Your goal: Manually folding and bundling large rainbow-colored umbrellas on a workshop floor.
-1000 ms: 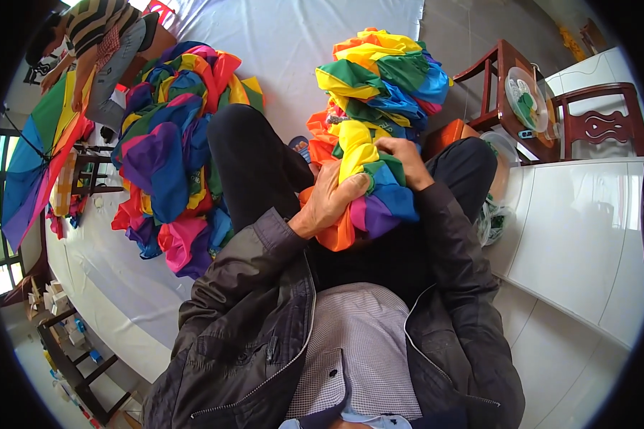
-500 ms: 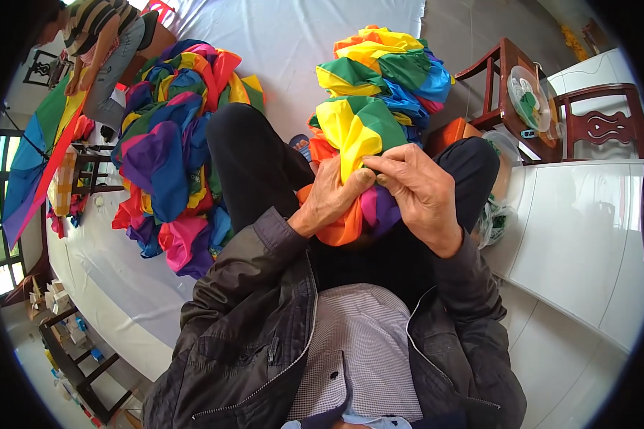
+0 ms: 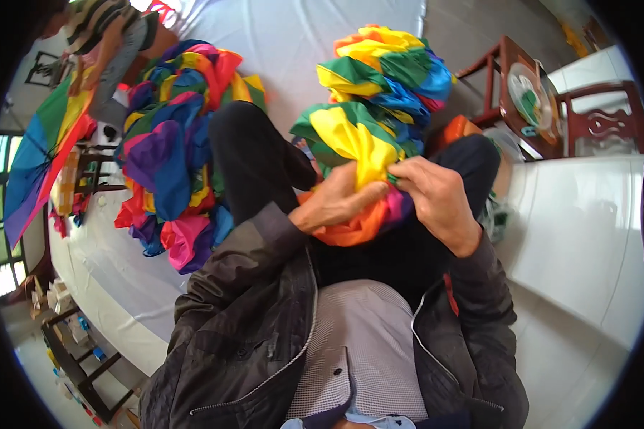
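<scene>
A bundle of rainbow-coloured fabric (image 3: 379,93) rests on my lap and rises in front of me, in yellow, green, blue and orange folds. My left hand (image 3: 333,204) grips its lower part, where orange and yellow cloth bunch together. My right hand (image 3: 436,193) pinches the same fabric close beside it, at a yellow and green fold. I sit with my legs in dark trousers (image 3: 254,154) and wear a dark jacket.
A large heap of the same rainbow fabric (image 3: 175,143) lies on a white sheet (image 3: 300,36) at my left. Another person (image 3: 104,32) bends over an open rainbow umbrella canopy (image 3: 39,154) at the far left. Red wooden chairs (image 3: 587,118) stand at the right.
My right hand has come off the top of the bundle to meet my left hand at a yellow fold. The fabric has been drawn up and spread a little.
</scene>
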Available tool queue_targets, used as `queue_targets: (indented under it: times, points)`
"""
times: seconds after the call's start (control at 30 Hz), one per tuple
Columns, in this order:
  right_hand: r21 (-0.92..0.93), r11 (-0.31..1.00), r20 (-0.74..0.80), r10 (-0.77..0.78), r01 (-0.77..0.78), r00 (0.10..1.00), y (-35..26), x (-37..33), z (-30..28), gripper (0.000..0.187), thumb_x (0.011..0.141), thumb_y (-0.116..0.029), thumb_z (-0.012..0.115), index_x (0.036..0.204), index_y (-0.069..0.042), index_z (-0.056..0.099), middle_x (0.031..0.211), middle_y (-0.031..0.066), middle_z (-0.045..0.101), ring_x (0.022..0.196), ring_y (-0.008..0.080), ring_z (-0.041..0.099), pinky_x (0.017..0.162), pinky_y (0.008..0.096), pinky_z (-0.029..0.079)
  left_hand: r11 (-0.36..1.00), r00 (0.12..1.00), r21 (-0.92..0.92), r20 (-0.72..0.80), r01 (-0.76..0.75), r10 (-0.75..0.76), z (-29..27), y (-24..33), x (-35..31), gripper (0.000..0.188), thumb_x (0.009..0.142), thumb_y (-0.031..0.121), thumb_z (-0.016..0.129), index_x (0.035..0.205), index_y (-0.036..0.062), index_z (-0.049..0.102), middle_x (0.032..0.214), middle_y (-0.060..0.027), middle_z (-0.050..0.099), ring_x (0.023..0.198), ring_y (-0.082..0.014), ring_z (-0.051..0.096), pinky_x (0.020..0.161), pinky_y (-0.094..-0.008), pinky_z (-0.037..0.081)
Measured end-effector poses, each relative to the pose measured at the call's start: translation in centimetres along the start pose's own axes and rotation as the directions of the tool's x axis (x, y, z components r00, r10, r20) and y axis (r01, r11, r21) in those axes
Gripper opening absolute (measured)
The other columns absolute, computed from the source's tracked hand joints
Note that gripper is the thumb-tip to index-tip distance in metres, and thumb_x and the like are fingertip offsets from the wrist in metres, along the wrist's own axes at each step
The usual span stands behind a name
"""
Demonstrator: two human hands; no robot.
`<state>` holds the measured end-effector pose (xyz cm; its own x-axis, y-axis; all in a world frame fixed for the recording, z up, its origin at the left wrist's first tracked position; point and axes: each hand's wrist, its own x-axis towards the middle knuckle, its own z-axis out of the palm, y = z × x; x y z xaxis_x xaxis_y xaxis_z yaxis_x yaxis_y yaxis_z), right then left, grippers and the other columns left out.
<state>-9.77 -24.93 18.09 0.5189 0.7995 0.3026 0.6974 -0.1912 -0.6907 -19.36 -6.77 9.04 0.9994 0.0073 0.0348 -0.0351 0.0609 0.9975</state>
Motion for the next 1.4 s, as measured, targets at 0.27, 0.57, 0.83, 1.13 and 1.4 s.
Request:
queue_targets:
  times: [0.27,0.57,0.83,1.13,1.4]
  points:
    - [-0.251,0.952,0.003,-0.183,0.178,0.983,-0.5,-2.8,2.3,0.035,0.083,0.010,0.058,0.118,0.008,0.064,0.109,0.0265,0.069,0.098,0.0417,0.070,0.085,0.0446,0.058,0.998,1.000,0.064,-0.018,0.002,-0.001,-0.2,-2.0,-1.2,0.039,0.100,0.029,0.067,0.123,-0.0014,0.057,0.099,-0.0049,0.063,0.088,-0.0169,0.056,0.077,-0.0353,0.049]
    - [-0.364,0.915,-0.080,-0.214,0.171,0.974,-0.3,-2.8,4.3,0.030,0.096,0.003,0.058,0.125,0.013,0.057,0.116,0.0316,0.067,0.100,0.0454,0.069,0.083,0.0449,0.058,0.979,0.998,0.199,-0.051,0.050,-0.041,-0.8,-0.8,-0.8,0.056,0.099,0.048,0.064,0.109,-0.0068,0.057,0.092,-0.0160,0.062,0.084,-0.0229,0.057,0.073,-0.0400,0.047]
    - [-0.299,0.952,-0.040,-0.073,0.058,0.997,-0.7,-2.1,3.4,0.029,0.093,0.001,0.062,0.120,0.010,0.060,0.105,0.0296,0.069,0.093,0.0447,0.070,0.079,0.0441,0.058,0.968,0.997,0.243,-0.051,0.068,-0.057,-0.8,0.0,-0.9,0.060,0.099,0.053,0.062,0.105,-0.0068,0.057,0.090,-0.0173,0.062,0.082,-0.0257,0.058,0.071,-0.0412,0.046]
    - [-0.163,0.957,0.083,0.257,-0.241,0.963,-2.5,0.1,0.9,0.018,0.091,-0.005,0.068,0.107,0.000,0.063,0.085,0.0244,0.070,0.080,0.0401,0.071,0.068,0.0432,0.054,0.980,0.998,0.200,-0.054,0.022,-0.011,-0.3,-0.4,-1.0,0.065,0.098,0.057,0.061,0.104,-0.0071,0.057,0.089,-0.0180,0.063,0.080,-0.0256,0.058,0.068,-0.0417,0.045]
    - [-0.301,0.948,0.141,0.152,-0.104,0.978,-1.1,-0.6,0.9,0.016,0.089,-0.009,0.071,0.101,-0.004,0.063,0.075,0.0186,0.069,0.071,0.0381,0.069,0.062,0.0452,0.051,0.954,0.998,0.294,-0.042,0.063,-0.052,-0.5,-0.7,-1.2,0.065,0.098,0.058,0.061,0.100,-0.0071,0.055,0.083,-0.0185,0.061,0.077,-0.0273,0.059,0.067,-0.0433,0.044]
